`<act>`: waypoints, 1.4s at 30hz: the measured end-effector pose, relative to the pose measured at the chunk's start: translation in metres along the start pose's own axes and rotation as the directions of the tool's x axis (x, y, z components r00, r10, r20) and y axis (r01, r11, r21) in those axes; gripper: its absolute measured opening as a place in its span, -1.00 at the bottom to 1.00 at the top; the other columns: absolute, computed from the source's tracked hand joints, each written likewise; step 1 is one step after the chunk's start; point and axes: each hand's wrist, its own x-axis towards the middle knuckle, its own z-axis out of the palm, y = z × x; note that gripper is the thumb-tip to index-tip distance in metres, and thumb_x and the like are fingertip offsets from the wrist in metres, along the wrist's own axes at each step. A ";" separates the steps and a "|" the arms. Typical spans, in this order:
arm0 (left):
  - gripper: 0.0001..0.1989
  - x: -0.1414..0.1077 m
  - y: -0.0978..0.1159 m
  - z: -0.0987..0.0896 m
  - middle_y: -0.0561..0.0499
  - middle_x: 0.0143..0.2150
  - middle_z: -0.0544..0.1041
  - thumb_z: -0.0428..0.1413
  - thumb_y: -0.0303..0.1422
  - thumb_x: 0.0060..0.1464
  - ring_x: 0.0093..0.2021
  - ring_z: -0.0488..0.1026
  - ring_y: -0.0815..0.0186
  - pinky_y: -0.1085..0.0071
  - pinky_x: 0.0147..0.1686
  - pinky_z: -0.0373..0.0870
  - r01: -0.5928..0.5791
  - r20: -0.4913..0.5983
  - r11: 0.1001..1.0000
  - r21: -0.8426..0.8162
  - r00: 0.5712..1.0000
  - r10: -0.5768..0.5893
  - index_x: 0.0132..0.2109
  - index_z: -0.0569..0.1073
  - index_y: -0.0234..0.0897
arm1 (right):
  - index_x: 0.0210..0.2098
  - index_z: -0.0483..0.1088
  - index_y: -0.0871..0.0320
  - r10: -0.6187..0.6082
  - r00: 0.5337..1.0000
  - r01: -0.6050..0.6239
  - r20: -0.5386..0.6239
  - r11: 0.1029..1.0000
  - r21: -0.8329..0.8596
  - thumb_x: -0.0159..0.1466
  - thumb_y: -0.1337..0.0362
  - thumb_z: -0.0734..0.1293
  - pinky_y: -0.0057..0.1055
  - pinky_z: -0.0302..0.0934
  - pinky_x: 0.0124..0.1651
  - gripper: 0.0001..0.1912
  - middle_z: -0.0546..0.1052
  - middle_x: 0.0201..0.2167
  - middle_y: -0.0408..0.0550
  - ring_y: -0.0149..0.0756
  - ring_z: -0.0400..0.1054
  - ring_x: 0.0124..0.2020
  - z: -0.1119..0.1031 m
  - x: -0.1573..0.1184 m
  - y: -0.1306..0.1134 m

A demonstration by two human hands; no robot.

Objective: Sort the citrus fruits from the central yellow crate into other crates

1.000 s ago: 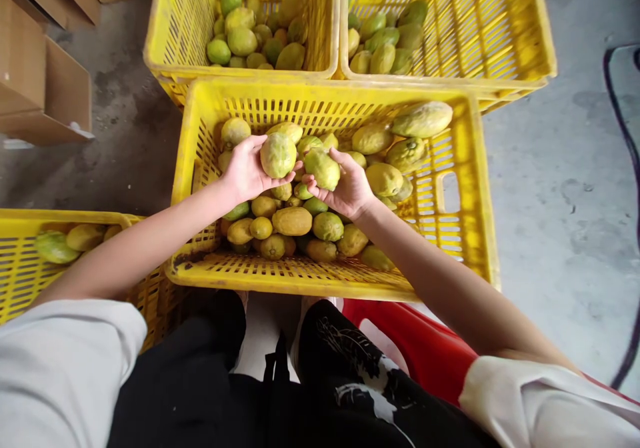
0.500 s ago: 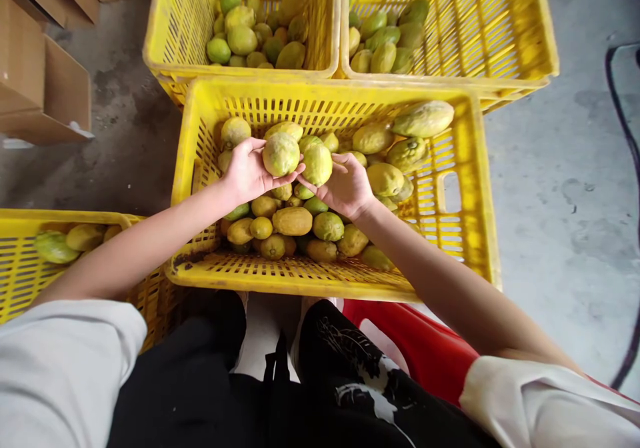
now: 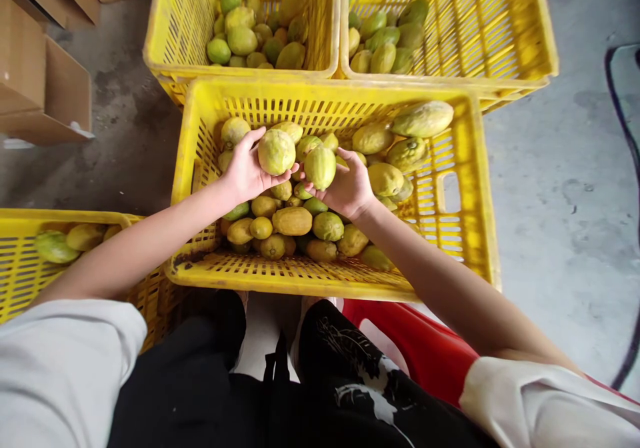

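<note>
And here we are over the middle yellow crate [image 3: 463, 235], our landmark, both hands up above the fruit inside it. The left hand [image 3: 249, 173] is over the crate's left half, cupping a rounded yellow-green fruit [image 3: 277, 152], fingers underneath, thumb along the side toward the crate's far wall. The right hand [image 3: 350, 185], nearer the crate's centre, has a smoother green-yellow fruit [image 3: 320, 167] between its thumb and its curled fingers. Neither hand is pressed shut; each is bent around its own piece.

Here's the relation that counts: the two fruits sit side by side across the crate's length, a slim gap between them, each nearest the hand that holds it. The smoother one has its longer axis running from the crate's near wall toward its far wall; the rounded one shows no clear long axis (it's practically a ball from up here). Fingertips come very close between them, and whether they touch, I can't tell. Loose fruit [image 3: 293, 221] lies below, toward the crate's near wall.
</note>
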 end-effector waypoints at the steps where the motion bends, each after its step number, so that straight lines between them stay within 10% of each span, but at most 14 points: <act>1: -0.48 -0.001 0.000 0.000 -0.17 -0.14 0.65 -0.16 -0.07 0.42 -0.12 0.67 0.13 0.39 -0.26 0.62 0.007 0.000 1.000 -0.013 1.000 -0.007 0.19 0.44 -0.36 | -0.03 0.44 0.14 -0.008 1.000 0.008 0.008 1.000 0.010 0.37 -0.11 0.26 -0.17 0.56 -0.23 -0.55 0.60 -0.19 0.08 0.01 0.56 -0.08 0.000 0.000 0.000; 9: -0.58 -0.002 -0.003 0.004 -0.10 0.11 0.59 -0.05 -0.16 0.41 0.15 0.58 0.12 0.15 0.15 0.57 -0.033 -0.010 0.996 -0.084 0.999 0.032 0.27 0.36 -0.25 | -0.06 0.40 0.12 0.006 0.999 -0.003 -0.035 0.997 0.075 0.34 0.03 0.37 -0.26 0.59 -0.23 -0.68 0.58 -0.26 0.01 -0.14 0.55 -0.24 0.002 0.001 0.001; 19: -0.60 0.002 -0.001 -0.003 -0.12 -0.23 0.64 0.04 -0.12 0.36 -0.27 0.66 0.23 0.44 -0.32 0.58 0.003 -0.022 0.999 0.033 1.000 -0.003 0.11 0.46 -0.34 | -0.05 0.39 0.13 0.028 0.999 -0.027 -0.020 0.997 0.079 0.35 0.09 0.35 -0.45 0.53 -0.36 -0.72 0.61 -0.24 0.00 -0.20 0.56 -0.26 0.003 0.000 0.000; 28: -0.68 0.003 -0.006 -0.003 -0.05 -0.08 0.64 0.12 -0.30 0.30 -0.03 0.64 0.22 0.28 0.09 0.59 -0.102 -0.032 0.995 -0.005 0.994 0.102 0.17 0.42 -0.17 | -0.03 0.42 0.13 -0.021 1.000 0.022 -0.006 0.997 0.075 0.33 0.04 0.36 -0.20 0.60 -0.23 -0.66 0.61 -0.25 0.04 -0.07 0.59 -0.18 0.006 -0.001 0.002; 36: -0.58 -0.003 -0.004 0.001 -0.18 0.02 0.62 0.05 -0.21 0.30 0.08 0.60 0.06 0.15 0.12 0.59 -0.027 -0.032 0.999 -0.043 0.999 0.025 0.21 0.40 -0.30 | -0.11 0.43 0.07 0.003 0.999 0.000 -0.050 0.997 0.074 0.33 0.02 0.45 -0.52 0.45 -0.49 -0.70 0.59 -0.30 -0.10 -0.33 0.50 -0.40 0.001 0.002 0.003; 42: -0.56 -0.002 -0.003 0.001 -0.14 0.12 0.59 -0.01 -0.22 0.32 0.19 0.55 0.04 0.13 0.11 0.60 -0.031 -0.026 0.997 -0.075 0.999 0.029 0.28 0.38 -0.21 | -0.02 0.43 0.03 -0.039 0.999 0.040 -0.026 0.999 0.032 0.37 -0.04 0.31 -0.34 0.50 -0.34 -0.66 0.61 -0.24 -0.06 -0.13 0.58 -0.17 0.003 0.000 0.000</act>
